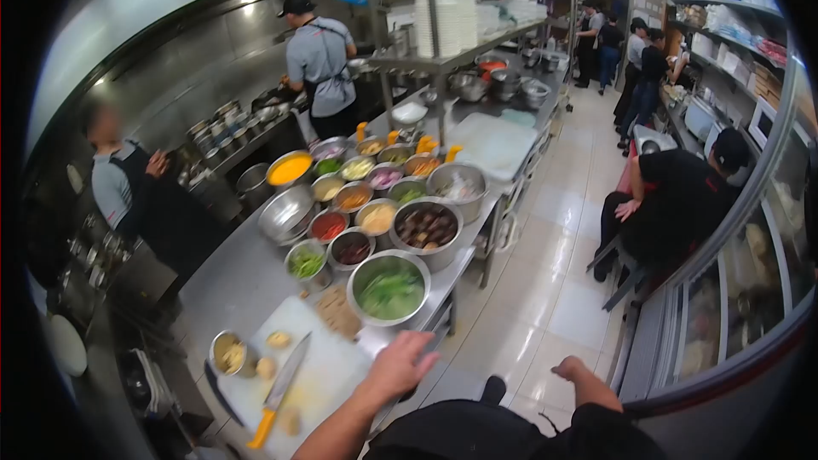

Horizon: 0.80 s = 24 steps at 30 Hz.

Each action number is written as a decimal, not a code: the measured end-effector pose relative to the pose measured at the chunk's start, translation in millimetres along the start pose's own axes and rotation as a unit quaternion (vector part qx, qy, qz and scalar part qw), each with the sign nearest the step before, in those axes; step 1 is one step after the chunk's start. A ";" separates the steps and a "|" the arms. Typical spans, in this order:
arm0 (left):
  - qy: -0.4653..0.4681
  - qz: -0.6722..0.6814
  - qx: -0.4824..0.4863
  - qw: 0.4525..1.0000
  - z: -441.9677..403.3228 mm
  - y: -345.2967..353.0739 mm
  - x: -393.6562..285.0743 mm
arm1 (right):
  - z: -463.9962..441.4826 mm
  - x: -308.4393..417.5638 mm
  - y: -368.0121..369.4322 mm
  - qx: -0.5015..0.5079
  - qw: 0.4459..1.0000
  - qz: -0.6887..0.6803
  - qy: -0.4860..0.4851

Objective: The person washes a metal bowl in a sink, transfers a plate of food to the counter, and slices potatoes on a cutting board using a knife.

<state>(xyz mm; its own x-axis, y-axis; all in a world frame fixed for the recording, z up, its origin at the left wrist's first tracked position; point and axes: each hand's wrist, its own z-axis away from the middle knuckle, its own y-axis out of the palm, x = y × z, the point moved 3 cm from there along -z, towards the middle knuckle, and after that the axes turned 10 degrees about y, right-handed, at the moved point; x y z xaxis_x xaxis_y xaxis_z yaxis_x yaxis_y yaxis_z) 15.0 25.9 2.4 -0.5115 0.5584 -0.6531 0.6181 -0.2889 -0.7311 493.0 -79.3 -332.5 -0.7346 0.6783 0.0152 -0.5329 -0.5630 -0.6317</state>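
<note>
My left hand (402, 365) is beside the right edge of the white cutting board (328, 366), fingers apart and holding nothing, just below a metal bowl of green leaves in liquid (388, 288). Out over the floor at the right hangs my right hand (573, 368), with its fingers partly hidden. A knife with a yellow handle (262, 428) lies on the board. Near it are pale peeled pieces (266, 368) and a small metal container of pale pieces (230, 353).
Many metal containers of food, among them dark pieces (426, 226), fill the steel counter (221, 277). Shelves (452, 55) stand above it. Two people are beyond the counter; one sits at the right (682, 196), and several stand farther back. A glass-fronted cabinet (741, 264) borders the aisle.
</note>
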 end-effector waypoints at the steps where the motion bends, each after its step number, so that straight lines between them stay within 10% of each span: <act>1: 0.050 -0.002 0.019 0.999 -21.4 5.4 -4.3 | -11.2 19.4 -9.1 -0.030 0.998 0.051 -0.006; 12: 0.251 -0.034 0.066 0.965 -441.7 113.4 -98.2 | -54.5 30.9 -196.4 -0.042 0.974 -0.175 -0.136; 24: -0.130 -0.080 -0.125 0.980 -845.6 57.6 196.0 | -161.1 28.0 -394.0 -0.094 0.966 -0.215 -0.111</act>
<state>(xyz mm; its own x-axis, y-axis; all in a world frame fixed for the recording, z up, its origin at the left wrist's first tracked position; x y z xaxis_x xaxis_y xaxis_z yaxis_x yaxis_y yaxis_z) 455.1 776.2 -0.8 -0.7287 0.3550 -0.5856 0.6279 0.0051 -0.7782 750.0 237.5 -208.0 -0.5454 0.7004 0.4604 -0.7383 -0.1415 -0.6595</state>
